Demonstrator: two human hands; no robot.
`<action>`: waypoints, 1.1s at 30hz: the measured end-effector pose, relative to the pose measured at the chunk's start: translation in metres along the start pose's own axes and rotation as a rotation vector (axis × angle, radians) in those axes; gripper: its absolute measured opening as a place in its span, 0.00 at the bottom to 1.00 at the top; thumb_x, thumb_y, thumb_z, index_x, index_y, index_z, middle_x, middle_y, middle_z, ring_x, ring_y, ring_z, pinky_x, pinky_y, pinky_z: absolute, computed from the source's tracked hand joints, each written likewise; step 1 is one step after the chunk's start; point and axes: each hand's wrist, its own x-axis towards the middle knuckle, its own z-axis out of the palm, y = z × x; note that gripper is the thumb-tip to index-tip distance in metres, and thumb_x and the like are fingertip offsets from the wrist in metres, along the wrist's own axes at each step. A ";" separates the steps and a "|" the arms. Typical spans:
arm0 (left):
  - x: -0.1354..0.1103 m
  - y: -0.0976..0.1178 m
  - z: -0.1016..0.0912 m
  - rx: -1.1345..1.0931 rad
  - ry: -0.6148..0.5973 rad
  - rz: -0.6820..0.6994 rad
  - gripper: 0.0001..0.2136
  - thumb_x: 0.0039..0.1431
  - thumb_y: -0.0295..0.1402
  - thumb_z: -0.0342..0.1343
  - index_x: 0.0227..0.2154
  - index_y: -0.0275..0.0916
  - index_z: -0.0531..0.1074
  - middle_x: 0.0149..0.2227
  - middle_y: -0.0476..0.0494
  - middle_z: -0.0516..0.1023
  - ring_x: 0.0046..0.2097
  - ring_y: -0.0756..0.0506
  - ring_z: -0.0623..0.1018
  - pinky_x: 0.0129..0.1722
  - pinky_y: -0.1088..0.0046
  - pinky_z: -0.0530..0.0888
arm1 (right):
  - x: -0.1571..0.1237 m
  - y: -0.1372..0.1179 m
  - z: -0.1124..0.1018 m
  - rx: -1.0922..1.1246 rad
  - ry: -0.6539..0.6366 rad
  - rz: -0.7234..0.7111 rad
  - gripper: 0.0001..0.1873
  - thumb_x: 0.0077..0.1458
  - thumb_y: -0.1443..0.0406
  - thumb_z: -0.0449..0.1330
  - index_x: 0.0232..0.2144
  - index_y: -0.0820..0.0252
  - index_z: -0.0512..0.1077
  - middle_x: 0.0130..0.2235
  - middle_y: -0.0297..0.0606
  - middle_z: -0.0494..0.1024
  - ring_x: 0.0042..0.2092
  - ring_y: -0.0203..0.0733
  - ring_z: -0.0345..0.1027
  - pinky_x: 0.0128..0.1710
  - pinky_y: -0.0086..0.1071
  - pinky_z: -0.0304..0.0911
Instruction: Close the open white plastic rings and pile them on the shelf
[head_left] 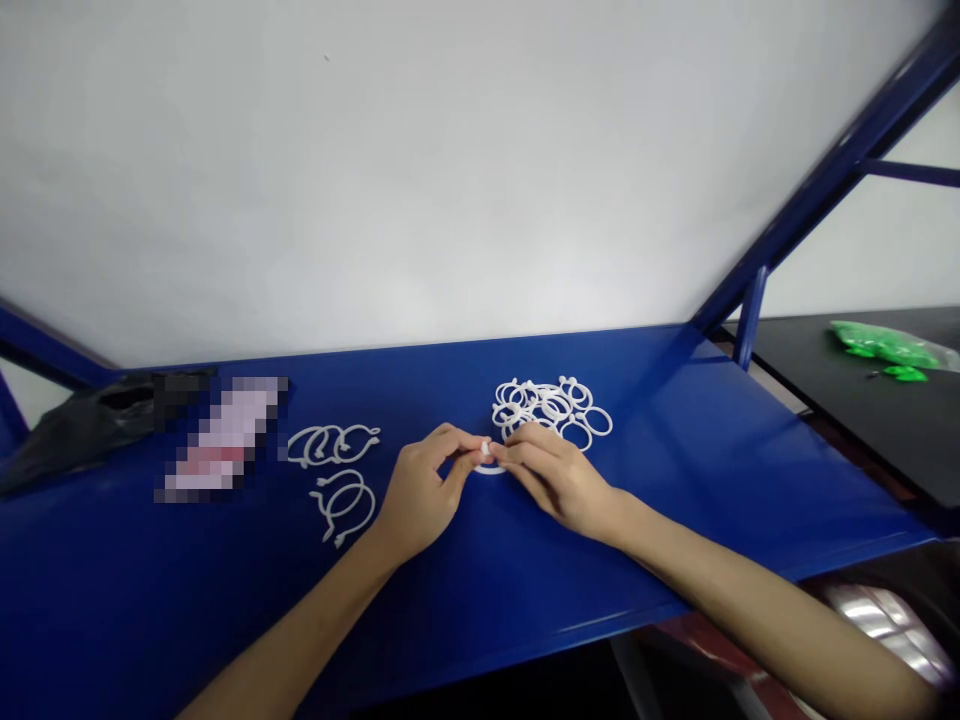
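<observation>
Between my two hands is a white plastic ring (pixel 491 469), its lower curve showing beneath the fingertips. My left hand (pixel 431 485) pinches its small end piece between thumb and fingers. From the other side, my right hand (pixel 559 475) pinches the same ring, with the fingertips of both hands nearly touching. Behind my right hand lies a pile of white rings (pixel 551 405), many overlapping and partly hidden by the hand. To the left of my left hand, several opened white rings (pixel 334 445) lie in a row, with more opened rings (pixel 349 505) in front of them.
All this lies on a blue tabletop (pixel 487 600) against a pale wall (pixel 450 200). A black plastic bag (pixel 97 425) and a blurred-out packet (pixel 225 440) lie at the left. Blue frame bars rise at both sides. On a black table (pixel 847 410) at right sits a green-filled bag (pixel 885 343).
</observation>
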 end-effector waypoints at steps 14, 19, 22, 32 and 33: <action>0.018 -0.044 -0.060 1.076 0.003 -0.128 0.21 0.60 0.28 0.46 0.54 0.34 0.74 0.51 0.32 0.78 0.52 0.30 0.73 0.48 0.51 0.71 | 0.000 0.047 -0.054 -0.692 0.013 0.390 0.10 0.68 0.67 0.54 0.44 0.57 0.75 0.39 0.40 0.81 0.39 0.46 0.70 0.35 0.35 0.67; 0.017 -0.052 -0.071 1.132 -0.116 -0.229 0.21 0.61 0.30 0.44 0.52 0.36 0.75 0.48 0.31 0.79 0.50 0.30 0.74 0.46 0.51 0.70 | -0.005 0.054 -0.061 -0.738 -0.115 0.459 0.07 0.66 0.66 0.56 0.38 0.57 0.75 0.39 0.40 0.79 0.40 0.45 0.70 0.33 0.33 0.65; 0.018 -0.053 -0.068 1.089 -0.148 -0.236 0.21 0.62 0.29 0.42 0.49 0.39 0.77 0.46 0.33 0.80 0.49 0.32 0.75 0.45 0.53 0.70 | -0.006 0.053 -0.059 -0.744 -0.154 0.453 0.07 0.66 0.65 0.57 0.41 0.57 0.75 0.41 0.41 0.78 0.41 0.45 0.70 0.34 0.33 0.65; 0.016 -0.061 -0.078 1.038 -0.199 -0.199 0.24 0.57 0.24 0.44 0.52 0.46 0.76 0.48 0.40 0.81 0.50 0.35 0.74 0.45 0.57 0.68 | -0.003 0.046 -0.059 -0.759 -0.067 0.409 0.11 0.65 0.69 0.53 0.46 0.59 0.74 0.41 0.44 0.77 0.42 0.50 0.67 0.36 0.38 0.67; 0.015 -0.062 -0.078 1.034 -0.200 -0.193 0.24 0.57 0.24 0.44 0.51 0.47 0.76 0.48 0.40 0.81 0.50 0.35 0.74 0.45 0.57 0.68 | -0.002 0.044 -0.058 -0.754 -0.041 0.398 0.11 0.65 0.69 0.53 0.46 0.59 0.74 0.40 0.44 0.78 0.42 0.50 0.66 0.36 0.39 0.68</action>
